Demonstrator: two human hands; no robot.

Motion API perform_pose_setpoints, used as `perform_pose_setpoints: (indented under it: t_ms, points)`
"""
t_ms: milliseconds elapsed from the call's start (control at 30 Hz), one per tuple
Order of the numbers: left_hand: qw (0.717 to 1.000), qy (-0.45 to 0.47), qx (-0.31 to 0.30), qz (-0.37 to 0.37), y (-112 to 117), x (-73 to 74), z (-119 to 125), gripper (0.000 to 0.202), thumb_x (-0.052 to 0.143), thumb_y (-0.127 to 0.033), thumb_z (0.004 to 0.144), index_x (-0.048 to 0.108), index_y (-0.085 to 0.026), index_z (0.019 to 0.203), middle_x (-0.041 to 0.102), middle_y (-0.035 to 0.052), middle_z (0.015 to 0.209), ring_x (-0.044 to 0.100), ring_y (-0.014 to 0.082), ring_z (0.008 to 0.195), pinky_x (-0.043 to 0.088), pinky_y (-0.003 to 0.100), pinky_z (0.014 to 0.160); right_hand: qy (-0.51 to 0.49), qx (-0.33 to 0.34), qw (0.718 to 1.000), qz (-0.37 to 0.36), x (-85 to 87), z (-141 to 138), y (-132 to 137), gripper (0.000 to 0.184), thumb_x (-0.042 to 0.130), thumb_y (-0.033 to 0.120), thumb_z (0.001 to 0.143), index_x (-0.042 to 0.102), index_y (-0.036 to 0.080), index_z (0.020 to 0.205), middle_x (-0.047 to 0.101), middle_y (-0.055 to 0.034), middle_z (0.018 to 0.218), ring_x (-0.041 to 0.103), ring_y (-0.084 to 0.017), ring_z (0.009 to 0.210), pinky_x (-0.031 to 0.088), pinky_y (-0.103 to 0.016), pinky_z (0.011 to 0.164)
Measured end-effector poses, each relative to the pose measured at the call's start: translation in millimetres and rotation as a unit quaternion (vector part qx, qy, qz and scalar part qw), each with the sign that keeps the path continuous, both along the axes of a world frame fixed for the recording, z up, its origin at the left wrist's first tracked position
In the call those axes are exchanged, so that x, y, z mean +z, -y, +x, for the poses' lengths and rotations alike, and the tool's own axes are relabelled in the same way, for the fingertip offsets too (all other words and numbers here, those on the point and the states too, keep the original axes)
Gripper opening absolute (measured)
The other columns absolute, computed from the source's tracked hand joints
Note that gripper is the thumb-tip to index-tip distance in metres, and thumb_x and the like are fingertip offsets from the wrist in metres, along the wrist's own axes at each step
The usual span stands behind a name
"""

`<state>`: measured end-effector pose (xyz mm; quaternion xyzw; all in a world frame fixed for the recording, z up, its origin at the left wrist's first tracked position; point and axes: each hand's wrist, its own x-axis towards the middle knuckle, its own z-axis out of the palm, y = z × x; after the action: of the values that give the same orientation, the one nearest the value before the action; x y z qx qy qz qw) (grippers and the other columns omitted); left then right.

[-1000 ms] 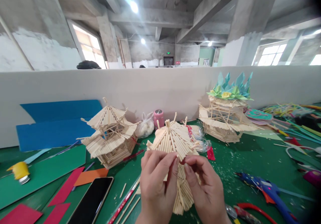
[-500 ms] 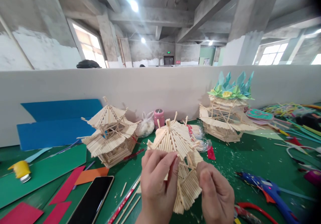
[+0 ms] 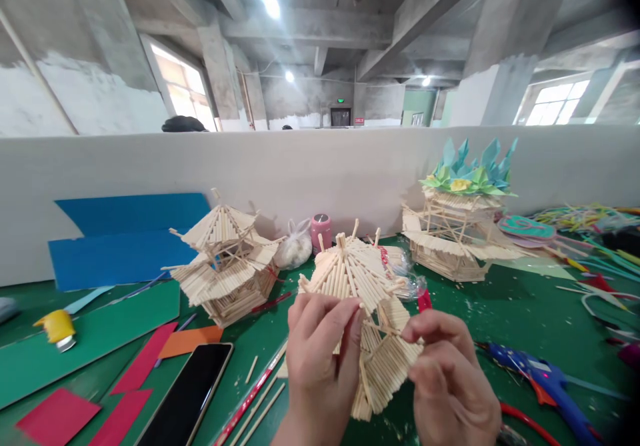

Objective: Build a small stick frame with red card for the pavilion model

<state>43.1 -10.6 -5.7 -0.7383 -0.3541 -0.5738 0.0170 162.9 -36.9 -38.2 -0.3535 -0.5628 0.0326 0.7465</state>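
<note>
I hold a small pagoda model of pale wooden sticks (image 3: 350,276) just above the green table (image 3: 500,313). My left hand (image 3: 323,359) is closed on the edge of its upper roof, thumb and fingers pinching the sticks. My right hand (image 3: 447,373) is closed on the right edge of the lower roof tier (image 3: 387,366), fingertips pinched on the stick ends. The model tilts a little to the left.
Two more stick pagodas stand behind: one left (image 3: 225,269), one right with paper leaves on top (image 3: 463,229). A black phone (image 3: 187,396), coloured paper pieces (image 3: 143,363), a blue glue gun (image 3: 543,379), a pink jar (image 3: 321,229) and loose sticks lie around. A white partition (image 3: 310,173) runs behind.
My right hand has moved from the model's middle, next to the left hand, out to the right edge of the lower roof. The view has shifted slightly.
</note>
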Motion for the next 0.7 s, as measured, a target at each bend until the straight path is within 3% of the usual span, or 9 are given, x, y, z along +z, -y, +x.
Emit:
perform_pose_setpoints:
  t_ms: [100, 167, 200, 300, 400, 533, 700]
  points:
    - [1.000, 0.002, -0.001, -0.002, 0, -0.1, 0, 0.021, 0.057, -0.003, 0.071, 0.062, -0.014, 0.087, 0.057, 0.0039, 0.073, 0.048, 0.0149, 0.068, 0.040, 0.031, 0.064, -0.034, 0.021, 0.999, -0.008, -4.5, 4, 2, 0.031, 0.040, 0.019, 0.086, 0.042, 0.017, 0.055, 0.046, -0.0026, 0.071, 0.047, -0.014, 0.067, 0.036, -0.028, 0.058]
    - [1.000, 0.002, 0.000, 0.000, 0, 0.3, 1, 0.020, 0.057, -0.003, 0.071, 0.062, -0.014, 0.086, 0.057, 0.0036, 0.072, 0.047, 0.0147, 0.067, 0.040, 0.032, 0.064, -0.062, 0.021, 0.998, -0.007, -10.3, 6, 2, 0.011, 0.046, 0.015, 0.082, 0.052, 0.018, 0.073, 0.048, -0.0043, 0.080, 0.050, -0.015, 0.070, 0.039, -0.028, 0.055]
    - [1.000, 0.003, 0.002, -0.002, 0, 0.7, 1, 0.019, 0.057, -0.003, 0.071, 0.062, -0.015, 0.085, 0.057, 0.0035, 0.072, 0.047, 0.0147, 0.067, 0.040, 0.032, 0.063, -0.073, 0.021, 0.997, -0.009, -14.2, 8, 3, 0.011, 0.050, 0.011, 0.079, 0.053, 0.019, 0.087, 0.049, -0.0060, 0.087, 0.051, -0.016, 0.073, 0.042, -0.028, 0.054]
    - [1.000, 0.009, 0.010, -0.007, 0, 2.0, 2, 0.016, 0.058, -0.005, 0.071, 0.062, -0.016, 0.081, 0.057, 0.0031, 0.071, 0.048, 0.0149, 0.066, 0.041, 0.032, 0.064, -0.062, 0.048, 0.996, -0.047, -30.0, 16, 11, 0.041, 0.051, 0.002, 0.076, 0.045, 0.021, 0.111, 0.048, -0.0079, 0.097, 0.054, -0.015, 0.071, 0.046, -0.024, 0.048]
    - [1.000, 0.012, 0.009, 0.014, 0, 2.2, 3, 0.015, 0.058, -0.006, 0.070, 0.061, -0.017, 0.079, 0.058, 0.0019, 0.070, 0.048, 0.0143, 0.065, 0.041, 0.031, 0.063, -0.015, 0.074, 0.991, -0.108, -49.6, 26, 25, 0.034, 0.047, 0.004, 0.079, 0.047, 0.020, 0.109, 0.050, -0.0058, 0.088, 0.054, -0.013, 0.066, 0.047, -0.023, 0.048]
    - [1.000, 0.019, 0.014, 0.006, -1, 0.3, 4, 0.014, 0.059, -0.008, 0.070, 0.061, -0.018, 0.079, 0.058, 0.0009, 0.070, 0.049, 0.0140, 0.065, 0.041, 0.031, 0.063, 0.057, 0.057, 0.971, -0.225, -72.8, 39, 41, 0.023, 0.047, 0.008, 0.081, 0.052, 0.020, 0.100, 0.052, -0.0048, 0.088, 0.054, -0.014, 0.073, 0.047, -0.025, 0.061]
    - [1.000, 0.026, 0.009, 0.008, -1, -1.7, 5, 0.015, 0.060, -0.008, 0.070, 0.061, -0.018, 0.080, 0.059, 0.0010, 0.070, 0.049, 0.0135, 0.065, 0.042, 0.031, 0.063, 0.130, 0.074, 0.944, -0.293, -84.9, 40, 48, 0.017, 0.047, 0.012, 0.081, 0.053, 0.021, 0.094, 0.054, -0.0033, 0.086, 0.054, -0.014, 0.075, 0.045, -0.023, 0.065]
